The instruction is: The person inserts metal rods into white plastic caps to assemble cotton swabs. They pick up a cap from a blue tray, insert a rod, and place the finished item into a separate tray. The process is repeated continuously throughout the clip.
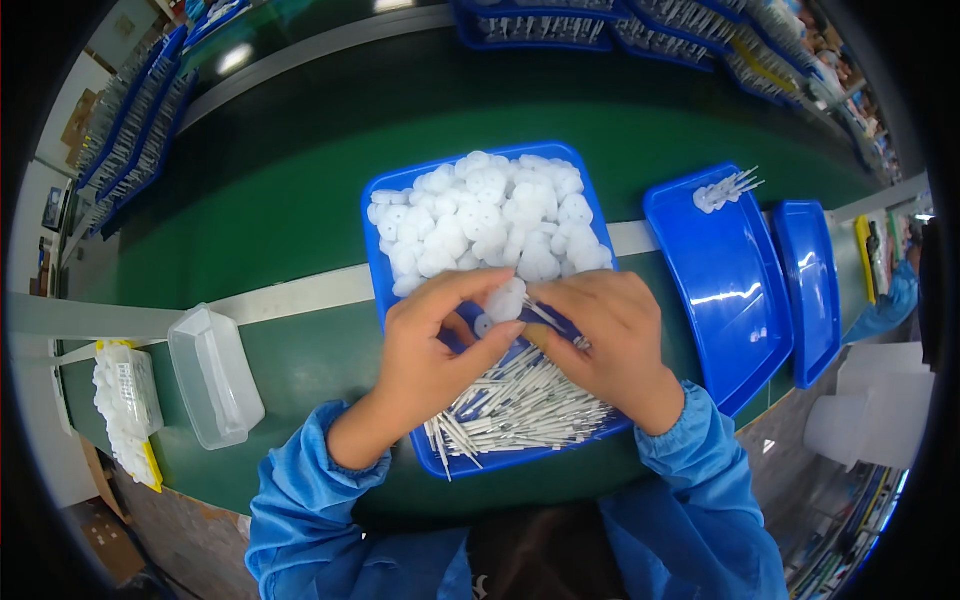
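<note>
My left hand (425,335) pinches a white round plastic disc (507,299) between thumb and fingers, above the middle of a blue tray (376,262). Close beside it, my right hand (615,335) is closed on thin white rods (541,312), their ends pointing toward the disc. Whether the rods touch the disc I cannot tell, and the right fingertips are partly hidden. White discs (485,215) are heaped in the far half of the tray. Under my hands, in its near half, lies a pile of thin white rods with grey parts (520,410).
At right, a blue tray (735,300) carries a few rods with white discs (722,192); another blue tray (810,290) adjoins it. A translucent box (215,375) and white pieces on yellow (122,400) sit left. Filled blue trays (540,30) stand at the back.
</note>
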Available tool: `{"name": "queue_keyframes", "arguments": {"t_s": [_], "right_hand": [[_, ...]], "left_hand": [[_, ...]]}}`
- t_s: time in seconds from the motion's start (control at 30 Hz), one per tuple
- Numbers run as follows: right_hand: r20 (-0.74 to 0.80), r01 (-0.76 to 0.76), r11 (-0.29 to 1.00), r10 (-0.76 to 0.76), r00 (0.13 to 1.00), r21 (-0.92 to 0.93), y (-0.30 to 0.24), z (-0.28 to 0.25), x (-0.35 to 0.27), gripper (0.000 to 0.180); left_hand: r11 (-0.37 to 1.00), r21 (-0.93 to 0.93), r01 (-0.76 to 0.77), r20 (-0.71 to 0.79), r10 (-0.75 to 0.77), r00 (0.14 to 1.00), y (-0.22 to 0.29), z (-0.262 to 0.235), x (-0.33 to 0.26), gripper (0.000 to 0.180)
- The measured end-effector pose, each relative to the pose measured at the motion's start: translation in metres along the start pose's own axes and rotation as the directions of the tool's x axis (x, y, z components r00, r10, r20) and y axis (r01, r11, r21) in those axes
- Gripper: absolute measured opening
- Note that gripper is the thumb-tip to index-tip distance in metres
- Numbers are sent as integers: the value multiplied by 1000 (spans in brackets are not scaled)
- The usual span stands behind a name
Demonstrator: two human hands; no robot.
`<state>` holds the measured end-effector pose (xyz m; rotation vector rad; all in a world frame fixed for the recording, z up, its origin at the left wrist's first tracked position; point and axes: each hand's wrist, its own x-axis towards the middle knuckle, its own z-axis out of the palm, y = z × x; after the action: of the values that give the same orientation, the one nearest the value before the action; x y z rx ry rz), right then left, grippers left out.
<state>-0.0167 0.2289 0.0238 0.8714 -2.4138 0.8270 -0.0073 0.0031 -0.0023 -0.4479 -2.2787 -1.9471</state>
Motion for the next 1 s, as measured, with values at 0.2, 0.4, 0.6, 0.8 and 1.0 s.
{"name": "queue_keyframes", "arguments": {"t_s": [0.2,0.4,0.6,0.8,1.0], "right_hand": [[18,122,990,-121,992,-76,1,-4,-7,57],[-5,86,994,-86,996,-70,5,-1,-13,61],[23,26,1000,-26,999,10,1,-3,-9,60],[-2,141,990,-141,990,10,10,-11,-26,48],[225,167,983,-181,957,78,-5,-19,-26,31]], "left_hand": [[988,93,-124,71,118,991,5,-3,2,61],[980,134,-149,116,133,984,7,-6,0,66],[977,137,-164,158,142,977,6,-5,-1,69],[984,109,-144,168,125,978,8,-6,1,65],[990,-28,-136,-7,136,991,-3,-6,2,43]]}}
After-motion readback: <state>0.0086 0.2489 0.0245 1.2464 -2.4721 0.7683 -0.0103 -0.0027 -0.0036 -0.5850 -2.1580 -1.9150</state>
